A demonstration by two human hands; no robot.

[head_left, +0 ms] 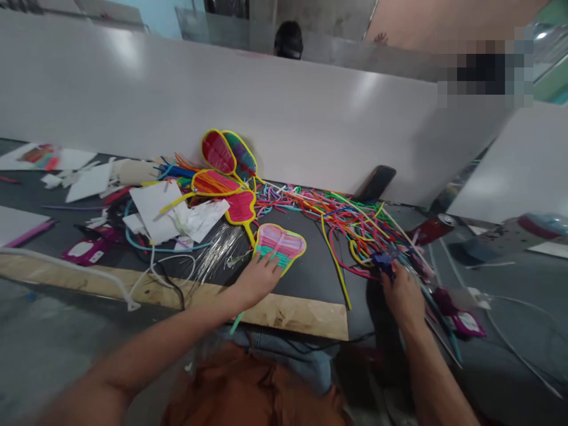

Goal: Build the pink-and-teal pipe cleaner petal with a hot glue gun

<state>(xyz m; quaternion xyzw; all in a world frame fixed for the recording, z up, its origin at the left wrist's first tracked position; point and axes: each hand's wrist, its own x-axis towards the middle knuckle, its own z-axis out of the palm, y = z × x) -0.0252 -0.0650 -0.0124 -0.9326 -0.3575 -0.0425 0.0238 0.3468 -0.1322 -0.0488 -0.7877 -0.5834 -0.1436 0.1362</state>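
Left hand (257, 279) is lying with fingers spread flat on the near edge of the heart fan (280, 244), which is sitting on the table (310, 278) just past the wooden strip (293, 313). Right hand (403, 294) is curling its fingers tight around a blue bit (382, 262) at the near side of the tube pile (350, 219), with more fans (222, 160) leaning on the wall (310, 118) behind.

Even overhead light; soft glare is seen on the white partition (310, 118) beyond the left hand (257, 279); nearer than it, everything is blurred and stretched.
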